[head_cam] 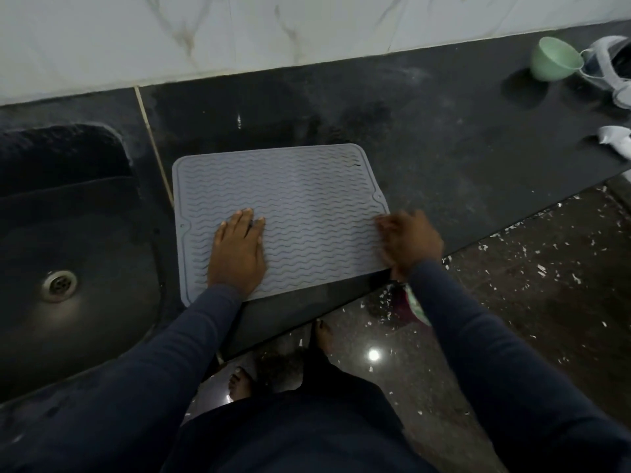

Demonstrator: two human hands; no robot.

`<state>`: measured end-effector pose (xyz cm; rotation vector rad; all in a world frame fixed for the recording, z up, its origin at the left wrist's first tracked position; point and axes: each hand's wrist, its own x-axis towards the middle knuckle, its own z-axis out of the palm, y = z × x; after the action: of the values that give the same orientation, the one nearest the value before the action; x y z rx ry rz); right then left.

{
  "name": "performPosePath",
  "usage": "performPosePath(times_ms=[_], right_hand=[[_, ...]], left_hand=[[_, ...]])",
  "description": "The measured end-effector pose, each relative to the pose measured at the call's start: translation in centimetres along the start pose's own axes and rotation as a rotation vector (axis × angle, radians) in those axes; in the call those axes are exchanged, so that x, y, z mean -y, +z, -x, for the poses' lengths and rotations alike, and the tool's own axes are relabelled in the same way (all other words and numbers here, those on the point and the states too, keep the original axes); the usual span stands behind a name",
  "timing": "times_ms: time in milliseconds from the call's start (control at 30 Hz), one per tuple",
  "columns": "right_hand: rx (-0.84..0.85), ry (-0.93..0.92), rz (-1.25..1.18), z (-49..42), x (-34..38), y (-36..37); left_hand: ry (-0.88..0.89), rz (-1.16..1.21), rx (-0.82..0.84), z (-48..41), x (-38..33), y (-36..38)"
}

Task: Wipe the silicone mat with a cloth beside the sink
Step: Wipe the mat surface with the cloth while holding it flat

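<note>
The dark stone tabletop [444, 148] looked damp beyond both hands, and the black sink [68, 250] lay just left of the left hand [237, 254]. The grey wavy-ridged silicone mat [307, 192] lay flat under that open, pressing palm, its near right corner close to the tabletop's front edge. The right hand [408, 244] was curled at the mat's right border; blur hid what it gripped. A patterned cloth [415, 303] hung below its wrist. A hard stroke could probably slide the mat off, or drop the cloth.
</note>
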<state>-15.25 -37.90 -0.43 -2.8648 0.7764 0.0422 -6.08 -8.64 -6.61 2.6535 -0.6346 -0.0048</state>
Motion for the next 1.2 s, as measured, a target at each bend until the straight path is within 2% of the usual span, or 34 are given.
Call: performPosePath(times_ms=[33,100,167,233,300,367,400,433,500,567,600,667,733,800,867,933,1067,1133,1200], right_hand=[[0.007,0.081,-0.004,-1.1,-1.2,-0.7],[0.004,0.071,-0.025,-1.9,0.2,-1.4],[-0.003,-0.045,-0.078,-0.7,4.8,-0.9],[0.013,-0.243,-0.150,2.2,10.8,1.0],[0.129,-0.388,-0.116,5.4,14.7,2.6],[0.141,-0.446,-0.101,5.4,13.5,3.3],[0.096,-0.440,0.002,4.5,11.4,3.0],[0.049,-0.394,0.099,3.1,8.7,2.5],[-0.002,-0.156,0.179,0.1,3.0,1.4],[0.034,0.105,0.139,-2.2,-0.1,-0.5],[0.047,0.159,0.096,-2.8,0.1,-1.0],[0.022,0.110,0.048,-2.5,3.1,-1.5],[0.026,-0.068,-0.048,0.2,8.7,-0.7],[0.142,-0.283,-0.078,4.7,13.6,1.2],[0.273,-0.413,-0.077,7.9,14.6,2.1],[0.219,-0.350,-0.089,7.4,10.8,1.9],[0.045,0.037,0.048,3.0,-0.4,-0.1],[0.047,0.167,0.017,1.4,-1.4,-1.3],[0.015,0.138,-0.048,2.0,1.3,-1.7]], left_hand=[[0.001,-0.003,-0.003,0.0,0.0,0.0],[0.001,-0.005,-0.011,0.0,0.0,0.1],[-0.006,-0.004,-0.011,-0.1,0.0,0.1],[0.005,-0.015,0.002,-0.1,0.1,0.1],[0.017,-0.023,0.019,-0.2,0.3,0.1],[0.017,-0.020,0.019,-0.1,0.3,0.1],[0.014,-0.014,0.012,-0.1,0.3,0.1],[0.010,-0.008,0.004,-0.1,0.2,0.1],[0.006,0.005,-0.005,-0.1,0.2,0.1],[0.003,0.012,-0.009,0.0,0.2,0.1],[0.008,0.012,-0.011,0.0,0.2,0.2],[0.011,0.012,-0.017,0.0,0.2,0.2],[0.006,0.014,-0.016,0.0,0.2,0.1],[0.017,0.017,-0.014,0.0,0.1,0.0],[0.031,0.022,-0.007,0.0,0.2,0.0],[0.025,0.025,-0.011,0.0,0.3,0.0],[0.007,0.033,-0.007,0.2,0.3,0.1],[0.009,0.039,-0.017,0.1,0.3,0.1],[0.016,0.037,-0.023,0.1,0.2,0.2]])
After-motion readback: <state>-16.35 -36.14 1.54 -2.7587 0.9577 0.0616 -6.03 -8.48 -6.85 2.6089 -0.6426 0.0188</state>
